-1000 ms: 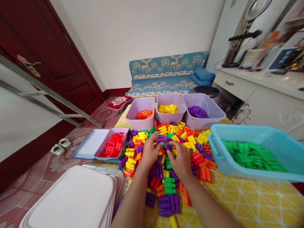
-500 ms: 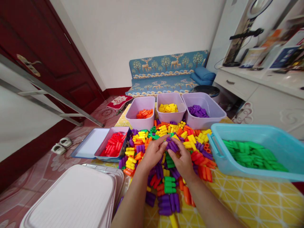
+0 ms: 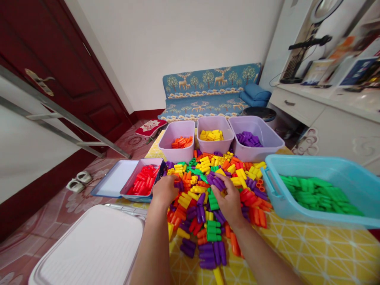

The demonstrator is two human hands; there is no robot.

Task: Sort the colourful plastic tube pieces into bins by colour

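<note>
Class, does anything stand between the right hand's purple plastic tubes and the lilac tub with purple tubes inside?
Yes: loose yellow plastic tubes and orange plastic tubes lie between the purple plastic tubes in the right hand and the lilac plastic tub, whose near wall also rises there. Nothing visible blocks the space above.

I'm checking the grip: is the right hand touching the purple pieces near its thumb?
Touching. The head view shows the right hand with fingers and thumb around the purple pieces, no gap visible at the fingers.
</note>
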